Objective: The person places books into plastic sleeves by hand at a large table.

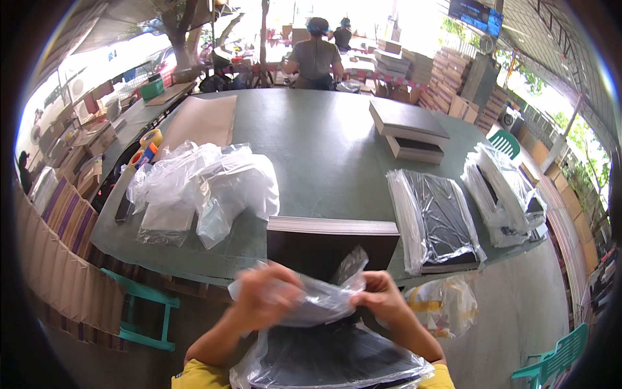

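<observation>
Gripping clear plastic bag [324, 301], both hands, left hand [262, 295], right hand [382, 297]

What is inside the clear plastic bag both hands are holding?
A flat black item shows through the clear plastic bag. The left hand and right hand bunch its top; the item's upper edge and underside are covered.

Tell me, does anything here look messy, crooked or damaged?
Nothing looks damaged or spilled. The loosest spot is the heap of clear plastic bags on the left of the green table, crumpled rather than stacked. Both hands, left hand and right hand, grip a clear bag around a dark flat item.
</observation>
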A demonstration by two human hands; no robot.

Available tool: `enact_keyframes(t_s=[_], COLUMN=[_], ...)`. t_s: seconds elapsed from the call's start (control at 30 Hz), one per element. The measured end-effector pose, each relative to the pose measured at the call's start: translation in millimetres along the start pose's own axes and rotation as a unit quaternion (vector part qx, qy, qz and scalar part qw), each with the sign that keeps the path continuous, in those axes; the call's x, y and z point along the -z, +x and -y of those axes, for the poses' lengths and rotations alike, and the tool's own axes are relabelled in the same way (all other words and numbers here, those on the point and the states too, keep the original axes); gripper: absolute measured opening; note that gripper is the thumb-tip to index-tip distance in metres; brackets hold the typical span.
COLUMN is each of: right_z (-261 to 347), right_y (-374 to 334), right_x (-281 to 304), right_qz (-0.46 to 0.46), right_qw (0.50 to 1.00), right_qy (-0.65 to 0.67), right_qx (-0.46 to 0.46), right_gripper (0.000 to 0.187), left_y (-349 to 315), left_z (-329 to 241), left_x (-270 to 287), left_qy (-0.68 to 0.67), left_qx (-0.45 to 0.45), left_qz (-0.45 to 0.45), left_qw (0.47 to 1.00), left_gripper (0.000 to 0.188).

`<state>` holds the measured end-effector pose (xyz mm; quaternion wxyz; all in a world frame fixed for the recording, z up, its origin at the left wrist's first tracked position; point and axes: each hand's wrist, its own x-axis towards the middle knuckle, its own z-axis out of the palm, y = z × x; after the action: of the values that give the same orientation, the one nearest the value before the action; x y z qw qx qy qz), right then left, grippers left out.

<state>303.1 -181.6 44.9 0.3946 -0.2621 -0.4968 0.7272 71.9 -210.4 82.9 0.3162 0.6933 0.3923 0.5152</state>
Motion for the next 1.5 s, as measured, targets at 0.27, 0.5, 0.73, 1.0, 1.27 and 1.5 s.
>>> enact_keyframes(t_s=[0.27,0.5,0.73,1.0,1.27,1.5], right_z=[-2,2,36,46,28,31], right_y=[0,-8,5,0,-6,-15], right_x=[4,12,-32,-29,-17,4], right_qz=[0.023,0.013,0.05,0.042,0.203,0.159], right_qw=[0.982,0.995,0.911,0.883,0.972,0.981], right_qy=[0.174,0.034,-0.302,-0.364,-0.109,0.099], right_qx=[0.075,0.096,0.276,0.294,-0.046,0.056], right_gripper=[0.026,0.025,0.012,0.025,0.03,0.027], left_y=[-6,-7,-3,-15,-4,3], left_z=[43,47,-37,14,12,6], left_x=[-1,91,-13,-43,-26,-6], left_qy=[0.026,0.251,0.071,-0.069,-0.302,-0.356], left_qx=[0.023,0.022,-0.247,0.004,0.122,0.126], left_qz=[-0.012,-0.345,-0.06,0.171,0.136,0.317], left_qw=[0.999,0.904,0.965,0.983,0.936,0.87], left_gripper=[0.007,0.008,0.032,0.023,0.014,0.023])
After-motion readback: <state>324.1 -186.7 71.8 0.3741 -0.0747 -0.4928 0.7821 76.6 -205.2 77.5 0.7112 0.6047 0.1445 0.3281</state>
